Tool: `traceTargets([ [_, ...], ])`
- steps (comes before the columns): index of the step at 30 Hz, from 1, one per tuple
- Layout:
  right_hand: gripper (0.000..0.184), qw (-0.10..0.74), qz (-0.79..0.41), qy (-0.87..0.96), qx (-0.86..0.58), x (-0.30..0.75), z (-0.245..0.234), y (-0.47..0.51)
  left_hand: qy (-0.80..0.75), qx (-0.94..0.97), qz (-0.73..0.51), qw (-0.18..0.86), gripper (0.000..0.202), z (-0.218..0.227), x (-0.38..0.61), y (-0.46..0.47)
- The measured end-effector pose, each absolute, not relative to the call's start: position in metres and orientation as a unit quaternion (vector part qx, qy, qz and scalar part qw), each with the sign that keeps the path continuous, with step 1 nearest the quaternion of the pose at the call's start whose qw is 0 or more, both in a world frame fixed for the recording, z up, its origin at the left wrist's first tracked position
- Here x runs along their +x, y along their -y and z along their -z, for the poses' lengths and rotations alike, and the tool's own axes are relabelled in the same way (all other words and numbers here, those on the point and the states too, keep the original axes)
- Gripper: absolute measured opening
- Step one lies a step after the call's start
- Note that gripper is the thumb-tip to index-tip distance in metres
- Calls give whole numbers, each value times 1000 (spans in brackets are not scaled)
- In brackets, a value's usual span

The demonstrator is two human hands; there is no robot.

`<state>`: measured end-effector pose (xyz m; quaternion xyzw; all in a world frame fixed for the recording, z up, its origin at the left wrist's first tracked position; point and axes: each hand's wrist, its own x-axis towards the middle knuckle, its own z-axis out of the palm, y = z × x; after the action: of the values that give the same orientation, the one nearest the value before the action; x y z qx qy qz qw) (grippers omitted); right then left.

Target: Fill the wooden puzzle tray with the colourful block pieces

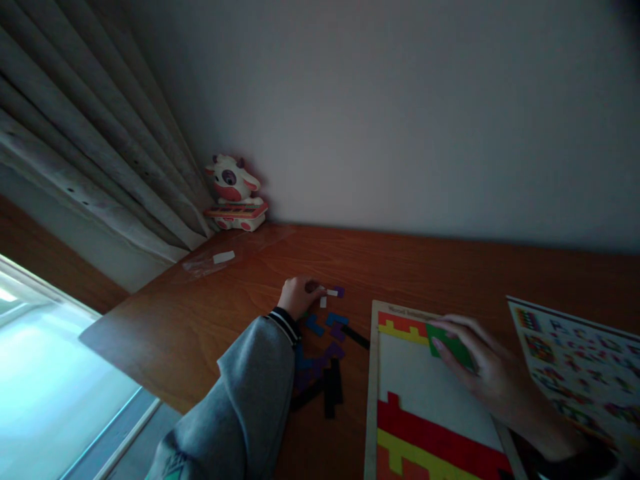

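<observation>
Near the middle of the table, my left hand (297, 297) is closed in a pinch, its fingertips at a small white puzzle piece (332, 293). A purple piece (340, 291) lies just beyond it, and another white piece (323, 302) lies below. My right hand (475, 360) rests over the wooden puzzle board (371, 400), thumb and fingers stretched apart across green pieces (453, 348) at its upper right. Orange pieces (397, 321) and yellow pieces (415, 335) fill the board's top left. Red pieces (430, 427) and more yellow lie lower down; the middle shows pale backing.
Loose blue (315, 325), purple (335, 350) and black pieces (330, 393) lie left of the board. A printed pattern sheet (575, 360) is at the right. A cow toy (235, 193) stands by the wall and curtain (100, 120), near a clear plastic bag (200, 267).
</observation>
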<state>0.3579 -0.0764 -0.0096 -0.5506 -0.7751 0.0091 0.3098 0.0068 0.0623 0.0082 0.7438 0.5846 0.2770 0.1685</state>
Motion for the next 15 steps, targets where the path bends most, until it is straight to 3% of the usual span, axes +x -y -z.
traceTargets([
  [5, 34, 304, -6, 775, -554, 357, 9, 77, -607, 703, -315, 193, 24, -7, 8, -67],
  [15, 33, 312, -10, 775, -549, 356, 5, 77, -589, 744, -274, 154, 25, -10, 10, -64],
])
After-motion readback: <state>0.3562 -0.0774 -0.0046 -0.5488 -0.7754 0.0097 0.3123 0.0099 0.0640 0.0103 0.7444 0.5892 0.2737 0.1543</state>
